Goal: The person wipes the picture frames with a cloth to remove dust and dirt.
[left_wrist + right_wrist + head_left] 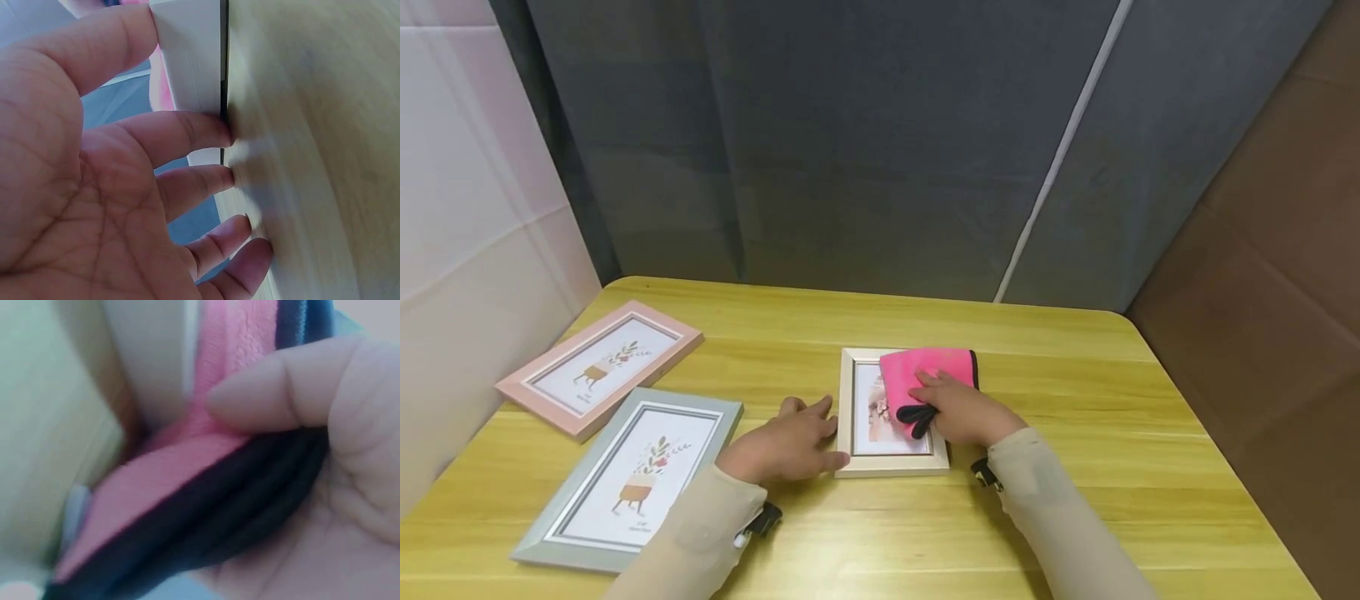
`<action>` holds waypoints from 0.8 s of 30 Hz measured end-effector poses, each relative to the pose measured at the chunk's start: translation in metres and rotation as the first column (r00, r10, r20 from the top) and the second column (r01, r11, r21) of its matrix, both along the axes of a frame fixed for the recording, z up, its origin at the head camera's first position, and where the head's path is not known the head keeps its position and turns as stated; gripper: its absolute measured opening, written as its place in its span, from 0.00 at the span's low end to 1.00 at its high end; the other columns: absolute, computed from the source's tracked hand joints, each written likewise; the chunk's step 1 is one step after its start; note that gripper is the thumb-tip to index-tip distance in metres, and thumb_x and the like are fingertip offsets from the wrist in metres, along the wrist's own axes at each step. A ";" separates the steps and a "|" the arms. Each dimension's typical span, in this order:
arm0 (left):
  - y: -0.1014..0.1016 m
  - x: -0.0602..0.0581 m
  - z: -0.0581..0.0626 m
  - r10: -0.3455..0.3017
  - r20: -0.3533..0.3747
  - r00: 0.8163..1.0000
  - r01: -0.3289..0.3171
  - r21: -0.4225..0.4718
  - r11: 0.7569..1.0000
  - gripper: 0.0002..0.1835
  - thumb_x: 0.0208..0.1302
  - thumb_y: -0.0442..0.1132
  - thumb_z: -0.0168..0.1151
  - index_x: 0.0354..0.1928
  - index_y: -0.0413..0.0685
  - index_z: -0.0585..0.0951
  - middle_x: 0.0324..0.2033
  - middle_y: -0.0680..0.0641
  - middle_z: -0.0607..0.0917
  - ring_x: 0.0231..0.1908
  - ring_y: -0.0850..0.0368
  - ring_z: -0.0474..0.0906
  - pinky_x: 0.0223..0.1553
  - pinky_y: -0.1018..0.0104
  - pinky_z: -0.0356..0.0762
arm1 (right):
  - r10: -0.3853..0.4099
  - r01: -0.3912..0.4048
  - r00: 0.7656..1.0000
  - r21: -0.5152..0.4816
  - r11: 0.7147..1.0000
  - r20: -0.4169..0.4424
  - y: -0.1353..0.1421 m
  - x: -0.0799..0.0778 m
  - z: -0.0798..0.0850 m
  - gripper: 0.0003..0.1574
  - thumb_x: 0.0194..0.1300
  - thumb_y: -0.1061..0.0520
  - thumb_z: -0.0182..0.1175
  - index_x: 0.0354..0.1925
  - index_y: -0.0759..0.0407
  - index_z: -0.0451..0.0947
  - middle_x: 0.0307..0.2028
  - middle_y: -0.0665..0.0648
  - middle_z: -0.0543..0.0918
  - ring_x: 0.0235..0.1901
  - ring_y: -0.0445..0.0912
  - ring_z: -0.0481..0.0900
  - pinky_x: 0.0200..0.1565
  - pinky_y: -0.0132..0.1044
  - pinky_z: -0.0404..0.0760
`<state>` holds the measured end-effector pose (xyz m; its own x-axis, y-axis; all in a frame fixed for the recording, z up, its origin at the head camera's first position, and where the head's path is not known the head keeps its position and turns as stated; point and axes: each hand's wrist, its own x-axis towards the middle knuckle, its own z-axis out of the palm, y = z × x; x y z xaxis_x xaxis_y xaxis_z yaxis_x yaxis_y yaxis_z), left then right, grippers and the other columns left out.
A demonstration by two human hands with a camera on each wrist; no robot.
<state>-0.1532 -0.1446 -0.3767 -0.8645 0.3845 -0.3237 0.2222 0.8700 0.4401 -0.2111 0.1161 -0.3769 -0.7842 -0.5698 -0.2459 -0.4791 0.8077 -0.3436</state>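
Observation:
A cream picture frame point(845, 417) lies face up on the wooden table point(1075, 517). Against its left side rests my left hand point(790, 443), the thumb at the near left corner. In the left wrist view the fingers point(187, 134) are spread along the frame's edge point(194, 56), some tips touching the tabletop. My right hand point(966, 410) holds a folded pink cloth point(936, 364) with black edging over the right part of the frame, hiding some of the picture. The right wrist view shows the thumb point(269, 394) pressing the cloth point(162, 469) into a fold.
At the left, a pink picture frame point(523, 379) and a grey-green one point(561, 492) lie face up, their edges close together; my left sleeve covers part of the latter. A dark curtain point(850, 150) hangs behind the table, with a brown one point(1270, 275) on the right.

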 end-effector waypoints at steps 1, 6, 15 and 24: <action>0.000 0.000 0.000 -0.003 -0.005 1.000 0.003 0.005 1.000 0.36 0.66 0.55 0.63 0.69 0.40 0.71 0.74 0.36 0.57 0.67 0.33 0.54 0.61 0.37 0.64 | 0.000 0.000 1.000 -0.009 1.000 0.001 0.000 -0.007 -0.001 0.35 0.67 0.70 0.47 0.71 0.56 0.68 0.76 0.58 0.55 0.75 0.59 0.46 0.73 0.50 0.46; 0.003 0.000 -0.001 0.002 -0.020 1.000 -0.001 0.020 1.000 0.36 0.66 0.55 0.63 0.69 0.39 0.71 0.74 0.35 0.58 0.67 0.33 0.55 0.60 0.38 0.66 | 0.035 -0.033 0.999 -0.064 0.997 0.027 0.008 -0.018 -0.002 0.36 0.68 0.70 0.43 0.73 0.58 0.64 0.76 0.60 0.51 0.76 0.58 0.41 0.73 0.51 0.43; 0.004 0.000 -0.004 0.025 -0.015 1.000 -0.025 -0.003 1.000 0.36 0.66 0.55 0.62 0.69 0.40 0.71 0.74 0.37 0.57 0.68 0.34 0.55 0.60 0.38 0.67 | 0.123 -0.122 0.992 -0.043 0.992 0.035 0.017 0.042 0.019 0.29 0.68 0.70 0.50 0.67 0.63 0.72 0.71 0.63 0.64 0.73 0.60 0.56 0.71 0.53 0.53; 0.000 0.000 -0.003 0.010 -0.010 1.000 -0.010 -0.011 1.000 0.35 0.67 0.55 0.61 0.69 0.40 0.71 0.75 0.37 0.57 0.68 0.34 0.54 0.62 0.39 0.65 | 0.084 -0.084 0.996 0.014 0.996 -0.019 0.007 0.039 0.009 0.33 0.62 0.71 0.49 0.66 0.62 0.73 0.71 0.64 0.64 0.72 0.61 0.56 0.70 0.52 0.55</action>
<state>-0.1535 -0.1449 -0.3802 -0.8713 0.3725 -0.3195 0.2178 0.8769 0.4285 -0.1726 0.1233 -0.3682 -0.7384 -0.6306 -0.2389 -0.5520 0.7687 -0.3230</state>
